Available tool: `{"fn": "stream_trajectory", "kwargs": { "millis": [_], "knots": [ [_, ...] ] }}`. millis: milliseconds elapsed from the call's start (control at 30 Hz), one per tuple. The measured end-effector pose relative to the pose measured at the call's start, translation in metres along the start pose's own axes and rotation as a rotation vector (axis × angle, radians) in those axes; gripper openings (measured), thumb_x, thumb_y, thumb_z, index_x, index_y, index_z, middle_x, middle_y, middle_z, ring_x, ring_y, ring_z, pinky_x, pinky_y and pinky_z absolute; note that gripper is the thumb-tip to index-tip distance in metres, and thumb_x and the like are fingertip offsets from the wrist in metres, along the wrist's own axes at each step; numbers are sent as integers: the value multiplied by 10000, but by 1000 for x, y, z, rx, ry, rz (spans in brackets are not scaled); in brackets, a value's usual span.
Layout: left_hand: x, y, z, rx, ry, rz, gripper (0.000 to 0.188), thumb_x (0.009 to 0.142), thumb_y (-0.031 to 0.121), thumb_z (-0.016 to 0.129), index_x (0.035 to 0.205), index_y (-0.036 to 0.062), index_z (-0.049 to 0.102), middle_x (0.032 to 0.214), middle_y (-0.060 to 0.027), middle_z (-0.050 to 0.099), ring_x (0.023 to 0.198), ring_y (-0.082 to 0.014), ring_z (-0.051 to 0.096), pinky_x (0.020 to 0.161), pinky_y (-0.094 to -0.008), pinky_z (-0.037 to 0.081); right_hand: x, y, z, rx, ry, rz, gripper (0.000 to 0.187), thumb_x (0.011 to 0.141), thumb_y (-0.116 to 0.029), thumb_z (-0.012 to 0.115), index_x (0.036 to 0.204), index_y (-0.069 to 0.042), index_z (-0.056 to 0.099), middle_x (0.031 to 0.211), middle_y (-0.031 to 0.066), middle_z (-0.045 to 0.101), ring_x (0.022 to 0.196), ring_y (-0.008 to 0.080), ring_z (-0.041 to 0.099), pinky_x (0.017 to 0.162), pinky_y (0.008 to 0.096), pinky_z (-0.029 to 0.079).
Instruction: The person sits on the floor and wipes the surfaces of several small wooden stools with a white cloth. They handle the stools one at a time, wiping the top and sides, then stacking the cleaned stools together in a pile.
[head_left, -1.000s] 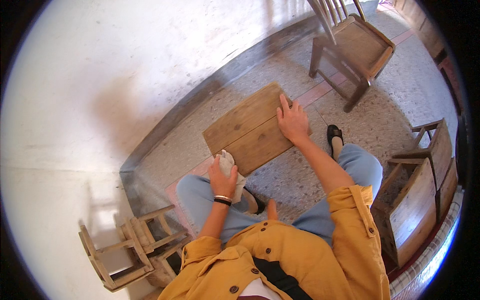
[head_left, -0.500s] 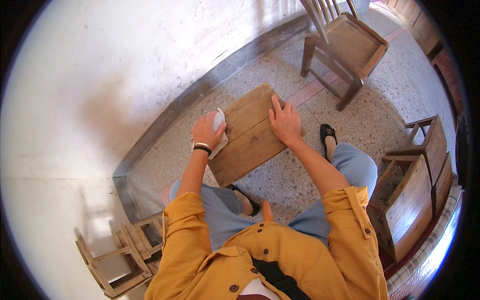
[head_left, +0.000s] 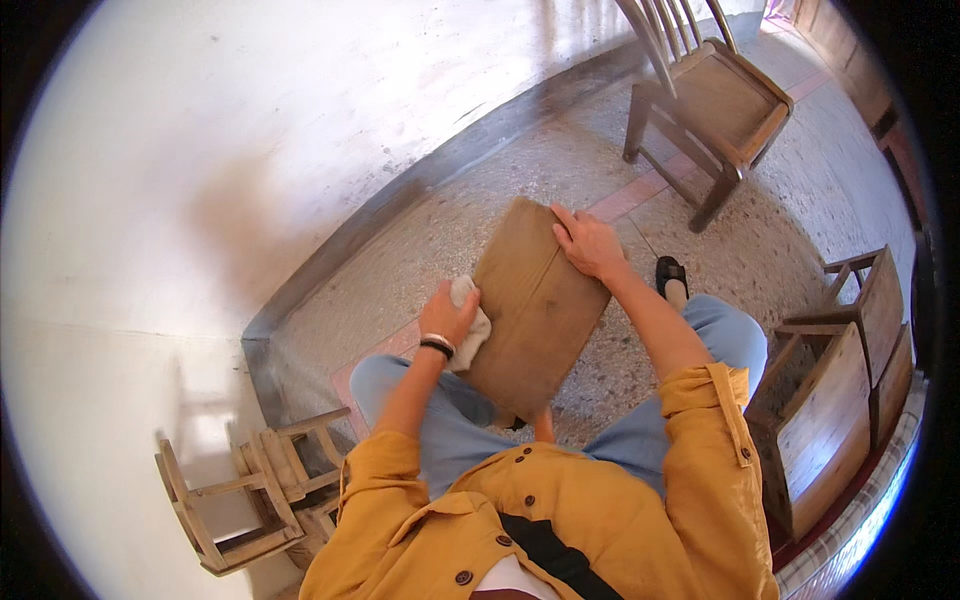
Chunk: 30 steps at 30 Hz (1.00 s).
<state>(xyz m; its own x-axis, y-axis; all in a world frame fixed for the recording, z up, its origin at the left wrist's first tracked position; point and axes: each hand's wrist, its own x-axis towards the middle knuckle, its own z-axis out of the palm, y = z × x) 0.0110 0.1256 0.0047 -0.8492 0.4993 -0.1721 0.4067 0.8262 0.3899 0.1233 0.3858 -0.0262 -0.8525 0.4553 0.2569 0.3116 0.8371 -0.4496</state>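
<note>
Between my knees is a rectangular wooden board, probably a stool seat, with a seam along it; its underside is hidden. My left hand is closed on a pale, crumpled cloth against the board's left edge. At the far right corner, my right hand grips the board, its fingers bent over the edge.
A wooden chair stands at the far right on the speckled floor. Several wooden stools are stacked at right, beside a checked cloth edge. More wooden stools stand at lower left near the white wall.
The board has turned and come closer to me, its near end now over my left foot. Both hands have moved with it. My right hand's fingers now curl over its edge.
</note>
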Motion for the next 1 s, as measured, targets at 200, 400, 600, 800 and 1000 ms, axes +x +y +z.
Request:
{"fn": "stream_trajectory", "kwargs": {
  "millis": [200,400,600,800,1000],
  "knots": [
    [-19,7,19,-39,137,115,623,812,484,581,1202,7,487,1084,-232,577,1005,-390,554,840,-460,450,-7,-5,16,-133,181,-33,268,902,-316,482,1070,-125,566,693,99,608,653,303,617,571,441,487],
    [52,57,35,-26,136,217,572,826,468,560,1213,56,470,1060,-229,569,973,-403,549,809,-476,453,-5,-5,24,-182,209,9,241,897,-311,494,939,-90,580,706,111,619,651,280,624,560,421,485],
    [111,117,38,10,107,269,538,826,441,562,1194,59,472,1020,-237,564,937,-409,546,791,-486,444,-1,-2,15,-64,167,33,197,903,-245,491,858,-63,552,697,152,603,648,329,609,574,424,489],
    [78,72,50,-28,306,476,555,814,388,593,1221,35,457,1007,-228,558,955,-388,524,812,-468,427,-4,-9,13,-73,114,71,236,918,-246,464,836,-45,556,736,167,611,684,340,609,621,439,491],
    [-28,-3,29,8,266,421,598,798,343,635,1254,16,429,1000,-220,530,933,-386,507,811,-448,423,-6,-13,9,-102,135,70,260,911,-262,482,769,-57,554,712,145,624,687,304,627,616,407,496]
  ]
}}
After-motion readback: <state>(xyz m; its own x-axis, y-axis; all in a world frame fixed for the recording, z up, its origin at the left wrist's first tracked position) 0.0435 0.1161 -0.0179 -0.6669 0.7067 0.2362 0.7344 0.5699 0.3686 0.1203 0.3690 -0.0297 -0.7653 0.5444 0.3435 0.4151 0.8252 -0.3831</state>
